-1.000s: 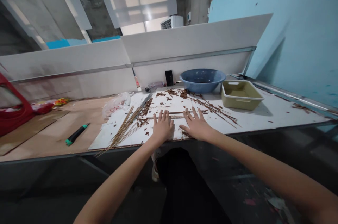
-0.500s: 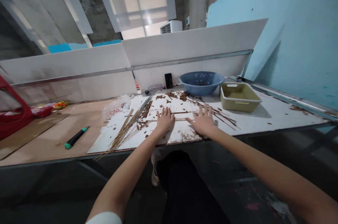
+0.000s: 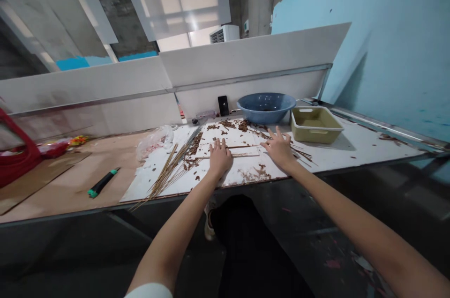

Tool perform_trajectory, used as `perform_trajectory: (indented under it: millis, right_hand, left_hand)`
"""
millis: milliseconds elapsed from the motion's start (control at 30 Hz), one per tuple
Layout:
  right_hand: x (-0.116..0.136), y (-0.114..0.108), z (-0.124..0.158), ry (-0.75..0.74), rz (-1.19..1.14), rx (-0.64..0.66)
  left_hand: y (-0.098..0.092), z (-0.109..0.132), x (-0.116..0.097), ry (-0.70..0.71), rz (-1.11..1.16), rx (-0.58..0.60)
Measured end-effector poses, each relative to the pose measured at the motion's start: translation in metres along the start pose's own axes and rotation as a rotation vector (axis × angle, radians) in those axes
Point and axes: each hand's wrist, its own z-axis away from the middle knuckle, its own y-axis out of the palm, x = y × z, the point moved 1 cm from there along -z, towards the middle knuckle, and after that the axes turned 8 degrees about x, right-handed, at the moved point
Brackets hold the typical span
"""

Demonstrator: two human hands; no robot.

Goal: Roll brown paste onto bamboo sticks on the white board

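Note:
My left hand (image 3: 221, 157) lies flat, palm down, across a thin brown stick and a pale flat strip (image 3: 242, 154) on the white board. My right hand (image 3: 280, 149) is to the right with fingers spread, its thumb near the stick's right end; I cannot tell if it touches it. Brown crumbs (image 3: 243, 125) of a doughy-looking material are scattered behind the hands. Left of my left hand is a bundle of thin bare sticks (image 3: 165, 171). Darker brown sticks (image 3: 305, 154) lie partly behind my right hand.
A blue basin (image 3: 266, 115) and an olive plastic bin (image 3: 312, 136) stand at the back right. A phone (image 3: 223, 106) leans against the white back panel. Left are a crumpled plastic bag (image 3: 156, 142), a black-and-green handled tool (image 3: 103, 182) and a red object (image 3: 17, 148).
My right hand has moved away from the table's front edge and slightly right, uncovering brown smears and the pale strip's right end. My left hand stays nearly in place. The view has shifted slightly.

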Motion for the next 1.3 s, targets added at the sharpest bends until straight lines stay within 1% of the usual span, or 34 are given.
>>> perform_trajectory:
  millis: [100,233,367,467,567,667,800,867,933,1000,1100,1167,1300]
  right_hand:
    - [-0.004,0.003,0.0,-0.007,-0.064,-0.043]
    - [-0.008,0.005,0.004,-0.018,-0.158,-0.029]
    - [-0.009,0.006,0.004,-0.047,-0.238,-0.096]
    - [-0.011,0.008,0.004,-0.024,-0.26,-0.152]
    - [-0.013,0.008,0.004,0.019,-0.241,-0.18]
    - [-0.014,0.008,0.004,0.035,-0.195,-0.162]
    - [-0.015,0.01,0.004,0.003,-0.17,-0.114]
    - [-0.018,0.013,0.003,0.018,-0.226,-0.109]
    - [-0.023,0.019,0.002,0.059,-0.352,-0.126]
    - [-0.027,0.024,0.0,0.093,-0.479,-0.165]
    - [-0.031,0.033,-0.002,0.108,-0.542,-0.221]
    - [-0.031,0.037,-0.003,0.058,-0.567,-0.225]
    - [-0.029,0.039,-0.001,-0.104,-0.612,-0.2]
  left_hand:
    - [-0.003,0.001,0.0,0.004,0.016,-0.022]
    - [-0.005,0.004,-0.003,0.031,0.034,-0.052]
    - [-0.007,0.007,-0.003,0.038,0.04,-0.071]
    - [-0.01,0.009,-0.004,0.051,0.057,-0.069]
    - [-0.013,0.01,-0.005,0.088,0.128,-0.089]
    - [-0.015,0.012,-0.006,0.097,0.179,-0.101]
    - [-0.016,0.012,-0.006,0.094,0.189,-0.108]
    - [-0.016,0.012,-0.006,0.102,0.198,-0.129]
    - [-0.015,0.011,-0.005,0.102,0.209,-0.157]
    - [-0.013,0.01,-0.004,0.103,0.215,-0.182]
    - [-0.01,0.007,-0.003,0.115,0.213,-0.202]
    - [-0.007,0.004,-0.002,0.119,0.207,-0.202]
    - [-0.003,0.001,-0.002,0.123,0.203,-0.187]
